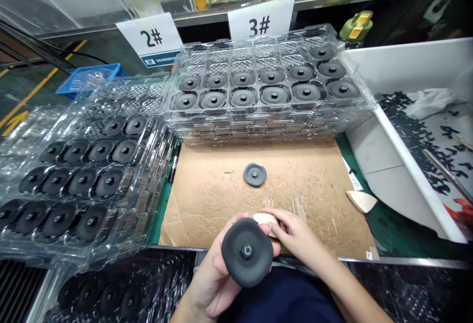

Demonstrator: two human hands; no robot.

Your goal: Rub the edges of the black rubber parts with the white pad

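My left hand [218, 283] is closed round the edge of a dark grey, rounded-square disc [247, 264] with a small hub in its centre. The hub side faces up toward me. Just behind it, my right hand [291, 232] pinches a cream-coloured wedge-shaped pad [266, 218] close to the disc's far edge. Whether the pad touches the disc I cannot tell. A second, similar grey disc [254, 174] lies on the cardboard sheet [207, 190] farther off. Another cream wedge-shaped pad [361, 201] rests at the right edge of the cardboard.
Stacked clear plastic trays [266, 116] holding grey discs stand at the back, with more clear trays [125, 180] at the left. On the right, a white bin [414, 165] contains small black pieces [414, 136]. A green bottle [355, 30] stands behind; a blue crate [88, 74] sits far left.
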